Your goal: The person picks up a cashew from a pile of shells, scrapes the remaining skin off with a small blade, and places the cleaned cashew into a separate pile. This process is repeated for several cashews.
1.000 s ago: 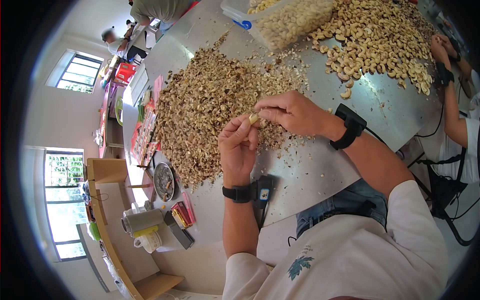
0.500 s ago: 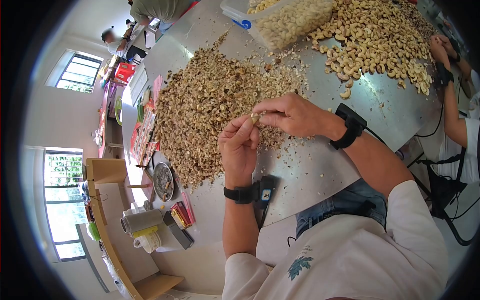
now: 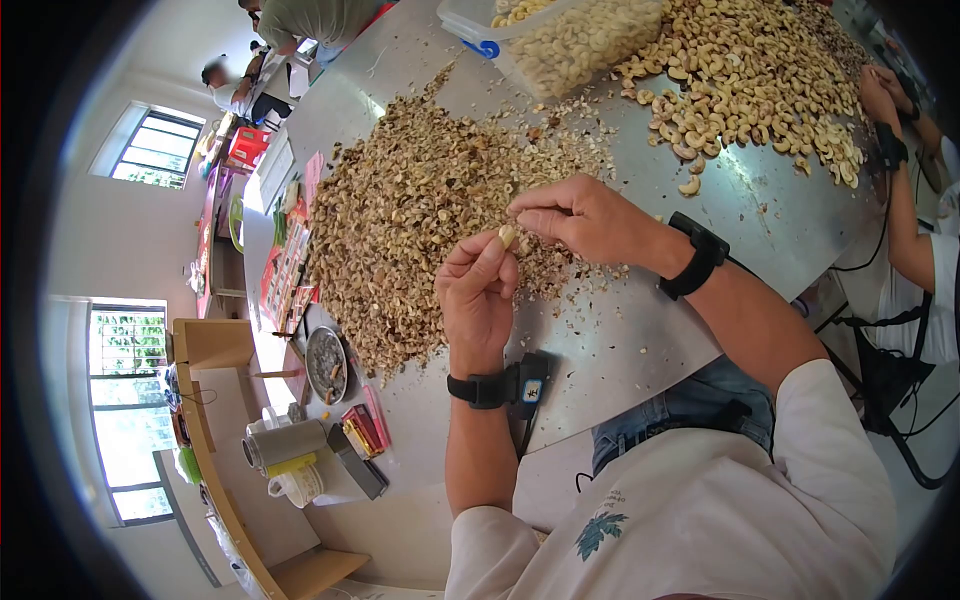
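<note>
Between the thumb and forefinger of my left hand [image 3: 478, 290] is a pale cashew nut [image 3: 507, 237], its upper end showing. My right hand [image 3: 575, 220] is just above and to the right of it, thumb and fingertips drawn together in a pinch and slightly apart from the nut. Whatever lies between those fingertips is too small to make out. Both hands are over the near edge of a large heap of brown broken cashew pieces and skins [image 3: 400, 220] on the metal table [image 3: 600, 350].
A clear plastic box of pale cashews [image 3: 580, 50] stands at the back, beside a pile of whole cashews [image 3: 750, 80]. Another person's hands [image 3: 885, 95] are at the far right. On the left are a round ash-filled dish [image 3: 327, 365] and a metal cup [image 3: 285, 445].
My right hand has lifted slightly up and away from the cashew nut, which now shows more. My left hand has stayed almost still.
</note>
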{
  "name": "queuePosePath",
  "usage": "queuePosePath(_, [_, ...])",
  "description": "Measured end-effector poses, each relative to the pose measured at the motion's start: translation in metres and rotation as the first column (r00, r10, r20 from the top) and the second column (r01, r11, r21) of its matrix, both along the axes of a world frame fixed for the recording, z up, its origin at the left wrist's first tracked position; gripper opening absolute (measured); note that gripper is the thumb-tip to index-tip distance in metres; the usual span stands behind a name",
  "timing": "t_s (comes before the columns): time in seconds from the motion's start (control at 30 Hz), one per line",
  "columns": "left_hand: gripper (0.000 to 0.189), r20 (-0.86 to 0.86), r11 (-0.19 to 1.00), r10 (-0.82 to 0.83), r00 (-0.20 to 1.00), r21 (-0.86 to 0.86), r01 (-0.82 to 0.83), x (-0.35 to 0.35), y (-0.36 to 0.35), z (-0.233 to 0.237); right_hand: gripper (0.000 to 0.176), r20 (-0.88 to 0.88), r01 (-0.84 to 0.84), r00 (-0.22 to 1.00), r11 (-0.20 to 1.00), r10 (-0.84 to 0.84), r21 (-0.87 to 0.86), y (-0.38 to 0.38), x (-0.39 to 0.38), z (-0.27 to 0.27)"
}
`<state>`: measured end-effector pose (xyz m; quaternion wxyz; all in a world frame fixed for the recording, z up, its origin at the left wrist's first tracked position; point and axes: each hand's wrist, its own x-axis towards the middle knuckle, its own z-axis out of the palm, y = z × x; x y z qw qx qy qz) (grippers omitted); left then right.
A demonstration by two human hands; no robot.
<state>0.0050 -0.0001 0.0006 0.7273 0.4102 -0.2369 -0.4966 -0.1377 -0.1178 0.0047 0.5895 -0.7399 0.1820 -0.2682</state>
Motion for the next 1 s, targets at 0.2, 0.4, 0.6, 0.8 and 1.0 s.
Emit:
queuePosePath(0.2, [0.009,-0.022,1.0,0.015,1.0,-0.01,-0.015,-0.001,-0.001,0.001,0.022,0.002,-0.075,0.997,0.997,0.075,-0.031,-0.001,-0.001,0.003])
queuePosePath(0.4, [0.015,0.036,1.0,0.02,0.999,-0.013,-0.02,0.0,0.0,-0.003,0.022,0.075,-0.118,0.99,0.993,0.118,-0.005,-0.001,0.003,-0.007])
queuePosePath(0.6, [0.025,0.146,0.994,0.105,0.984,0.022,-0.11,-0.009,-0.001,0.004,0.027,0.069,-0.119,0.99,0.987,0.127,-0.104,0.001,0.0,-0.001])
queuePosePath(0.8, [0.027,0.265,0.984,0.178,0.948,-0.017,-0.18,-0.009,0.0,0.0,0.028,0.006,-0.163,0.987,0.985,0.163,0.055,0.002,-0.001,0.003])
queuePosePath(1.0, [0.026,0.456,0.967,0.244,0.856,-0.045,-0.252,-0.013,0.002,0.001,0.029,0.025,-0.117,0.992,0.987,0.12,-0.111,0.005,0.001,0.0])
